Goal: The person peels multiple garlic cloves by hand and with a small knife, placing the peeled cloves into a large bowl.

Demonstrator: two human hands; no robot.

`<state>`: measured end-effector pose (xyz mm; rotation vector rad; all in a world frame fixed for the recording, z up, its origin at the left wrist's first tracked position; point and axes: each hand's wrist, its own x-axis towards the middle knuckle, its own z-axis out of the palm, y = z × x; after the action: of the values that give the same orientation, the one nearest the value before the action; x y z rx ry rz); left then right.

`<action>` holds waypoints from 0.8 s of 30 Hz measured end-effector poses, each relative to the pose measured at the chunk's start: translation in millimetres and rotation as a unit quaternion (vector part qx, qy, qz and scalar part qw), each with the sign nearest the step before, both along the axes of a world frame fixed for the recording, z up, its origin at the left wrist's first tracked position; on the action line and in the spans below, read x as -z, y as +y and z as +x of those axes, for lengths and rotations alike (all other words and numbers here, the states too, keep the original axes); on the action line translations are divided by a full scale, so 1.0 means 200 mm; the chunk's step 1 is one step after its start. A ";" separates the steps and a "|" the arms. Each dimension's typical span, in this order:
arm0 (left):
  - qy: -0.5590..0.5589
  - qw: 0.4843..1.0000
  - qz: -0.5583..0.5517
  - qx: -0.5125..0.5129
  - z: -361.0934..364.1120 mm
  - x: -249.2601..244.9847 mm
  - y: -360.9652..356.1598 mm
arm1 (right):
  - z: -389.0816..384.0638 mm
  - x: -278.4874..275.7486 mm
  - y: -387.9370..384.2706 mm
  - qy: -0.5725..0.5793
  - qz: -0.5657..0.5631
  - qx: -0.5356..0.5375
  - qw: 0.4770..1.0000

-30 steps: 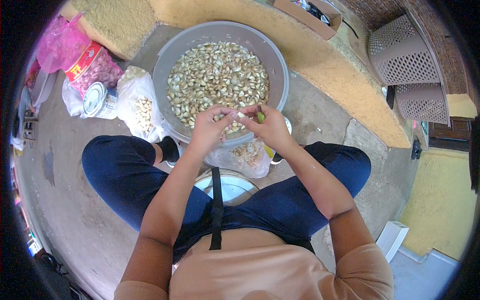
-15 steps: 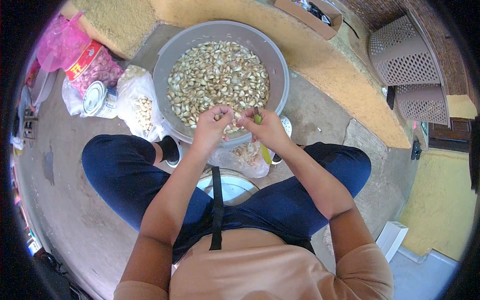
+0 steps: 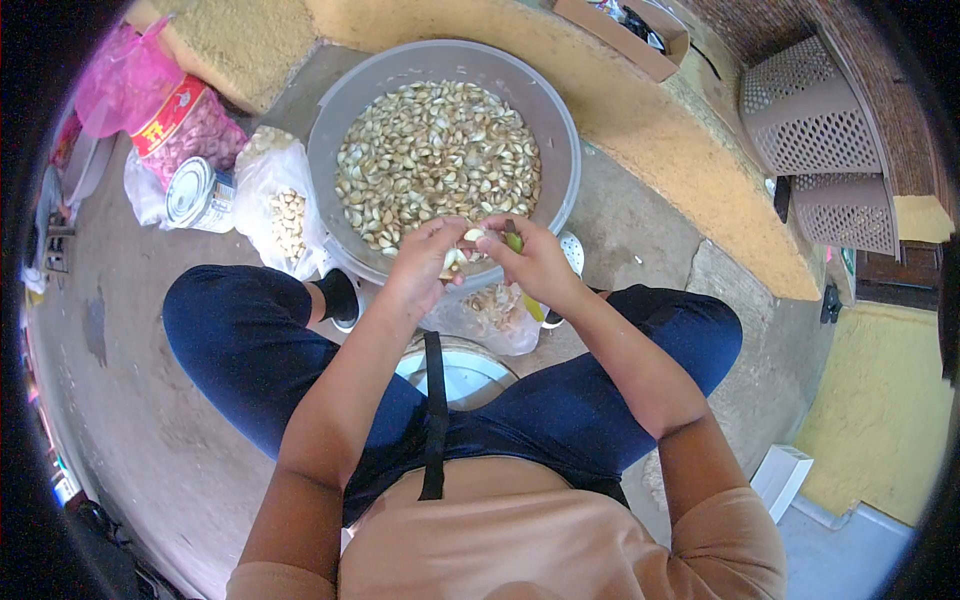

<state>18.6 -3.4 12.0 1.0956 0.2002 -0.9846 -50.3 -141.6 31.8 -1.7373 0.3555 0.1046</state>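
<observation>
My left hand (image 3: 418, 264) is curled with several pale garlic cloves (image 3: 453, 262) in its palm and fingers. A whitish garlic clove (image 3: 474, 235) sits between the fingertips of both hands. My right hand (image 3: 535, 262) is closed around what looks like a small yellow-green knife (image 3: 514, 242), partly hidden by the fingers; its dark end points up and a yellow part shows below the hand. Both hands are over the near rim of a big grey tub (image 3: 330, 140), which holds many garlic cloves (image 3: 440, 150) in their skins.
Left of the tub stand a plastic bag of peeled cloves (image 3: 287, 222), a metal can (image 3: 200, 196) and a pink net sack (image 3: 195, 140). Below the tub lies a bag of skins (image 3: 495, 315). A low yellow wall (image 3: 640, 150) carries a cardboard box (image 3: 625, 38); grey perforated baskets (image 3: 815, 120) are at right.
My left hand has turned and opened somewhat, so cloves in it show. A bare white clove is now visible between the fingertips. The right hand still grips the yellow-green knife.
</observation>
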 end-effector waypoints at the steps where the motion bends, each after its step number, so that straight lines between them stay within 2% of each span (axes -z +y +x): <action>1: -0.015 1.000 0.008 -0.006 0.00 0.00 0.00 | 0.01 0.00 0.00 0.010 -0.014 0.008 1.000; 4: -0.052 0.998 0.033 -0.025 0.00 0.00 0.00 | 0.01 0.02 0.00 0.004 -0.024 0.062 0.998; 7: -0.077 0.994 0.056 -0.043 -0.01 -0.01 -0.01 | 0.01 0.01 0.01 0.031 0.014 0.108 0.994; 12: -0.115 0.993 0.040 -0.012 -0.02 0.01 -0.02 | 0.01 0.00 0.02 0.040 0.002 0.085 0.996; 16: -0.083 0.995 0.046 0.001 -0.03 0.00 -0.02 | 0.01 0.01 -0.01 0.056 0.027 0.109 0.992; 19: -0.055 0.997 0.047 -0.013 -0.02 0.02 -0.01 | 0.02 0.03 -0.05 0.088 0.115 0.150 0.978; 24: 0.000 0.998 0.054 -0.035 -0.03 0.09 -0.01 | 0.03 0.01 -0.14 0.089 0.156 0.194 0.964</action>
<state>13.5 -4.8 -5.4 1.1788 0.2929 -0.9210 -44.2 -169.4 30.4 -1.3231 0.7639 0.0292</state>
